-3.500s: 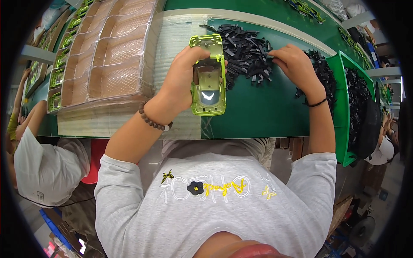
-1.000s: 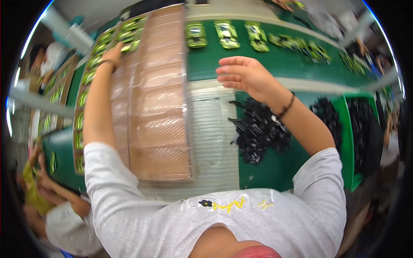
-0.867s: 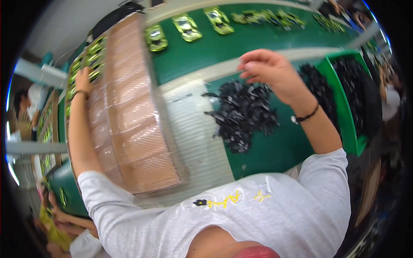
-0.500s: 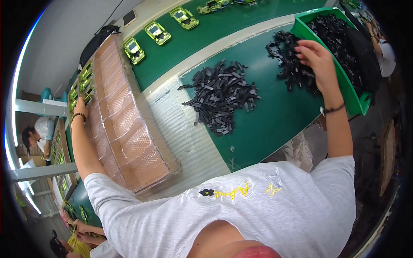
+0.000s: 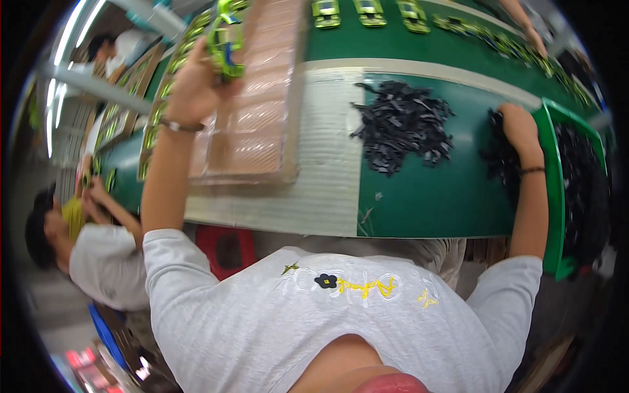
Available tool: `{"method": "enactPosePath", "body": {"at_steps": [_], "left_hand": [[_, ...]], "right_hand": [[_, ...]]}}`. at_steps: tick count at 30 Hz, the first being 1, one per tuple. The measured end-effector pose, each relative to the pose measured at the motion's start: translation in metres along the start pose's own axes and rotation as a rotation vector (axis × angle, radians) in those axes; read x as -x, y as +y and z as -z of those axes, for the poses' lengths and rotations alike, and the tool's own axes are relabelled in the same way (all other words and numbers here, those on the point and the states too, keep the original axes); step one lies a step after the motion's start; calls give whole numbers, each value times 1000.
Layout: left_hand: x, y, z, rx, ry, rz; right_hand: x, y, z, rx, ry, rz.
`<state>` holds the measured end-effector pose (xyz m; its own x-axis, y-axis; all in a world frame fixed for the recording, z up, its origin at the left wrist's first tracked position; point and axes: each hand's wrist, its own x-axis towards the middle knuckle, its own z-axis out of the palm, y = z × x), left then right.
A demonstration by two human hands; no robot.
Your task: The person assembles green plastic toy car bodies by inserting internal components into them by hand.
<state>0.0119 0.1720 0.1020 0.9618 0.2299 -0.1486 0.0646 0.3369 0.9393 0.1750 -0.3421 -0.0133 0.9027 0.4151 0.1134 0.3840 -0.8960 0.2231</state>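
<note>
My left hand is closed around a lime-green toy car body, lifted above the clear plastic tray with moulded compartments. On the right, my right hand is lowered onto a small heap of black plastic pieces. Its fingers curl down and are mostly hidden, so I cannot make out what they grip. A larger pile of black plastic pieces lies between my hands on the green tabletop.
A green bin full of black pieces stands right of my right hand. Several green toy car bodies line the far green surface, where another person's hand reaches in. At the left, a co-worker sits near a red stool.
My left hand has come up from the car bodies in the tray with one in its grip. My right hand has dropped onto the small black heap. The whole view has turned.
</note>
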Motion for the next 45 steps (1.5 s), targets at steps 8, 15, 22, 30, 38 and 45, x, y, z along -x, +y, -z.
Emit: {"method": "enactPosePath", "body": {"at_steps": [8,15,22,30,38,45], "left_hand": [[75,-95,-103,896,-688,572],[53,-134,-131,638,-548,332],[52,-151,-123,636,-620,232],[44,-154,-119,583,-552,186],[55,-156,-126,385,-387,43],[65,-152,-128,363,-428,55]], "right_hand": [[-17,7,13,-135,-68,84],[-8,1,31,-283,98,117],[-4,-2,34,-391,85,96],[1,-30,64,-796,74,141],[32,-189,118,-1029,388,796],[37,-199,102,-912,581,712]]}}
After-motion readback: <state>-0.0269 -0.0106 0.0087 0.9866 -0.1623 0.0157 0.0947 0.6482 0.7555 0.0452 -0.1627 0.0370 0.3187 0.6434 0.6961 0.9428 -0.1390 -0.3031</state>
